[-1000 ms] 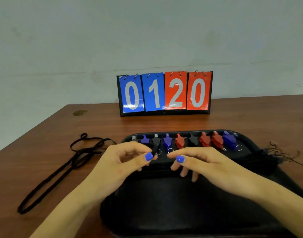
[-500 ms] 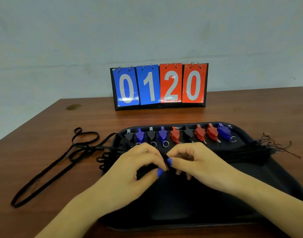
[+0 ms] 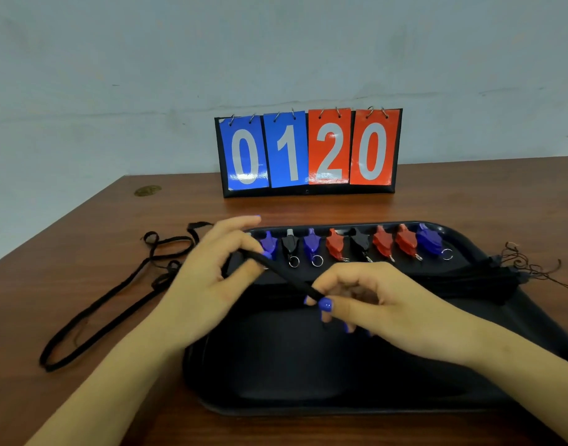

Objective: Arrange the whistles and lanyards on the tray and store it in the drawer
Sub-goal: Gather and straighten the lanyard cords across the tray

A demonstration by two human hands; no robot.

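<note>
Both hands (image 3: 308, 294) stretch lanyard (image 3: 285, 276) over tray (image 3: 276, 381).

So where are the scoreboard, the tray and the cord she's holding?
scoreboard (image 3: 308, 152): head view, on the red 2 card.
tray (image 3: 276, 375): head view, on its bare near floor.
cord (image 3: 285, 278): head view, on the stretch between the two hands.

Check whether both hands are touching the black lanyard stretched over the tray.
Touching. The head view shows the lanyard pinched in the left hand fingers and in the right hand fingertips, taut between them.
</note>
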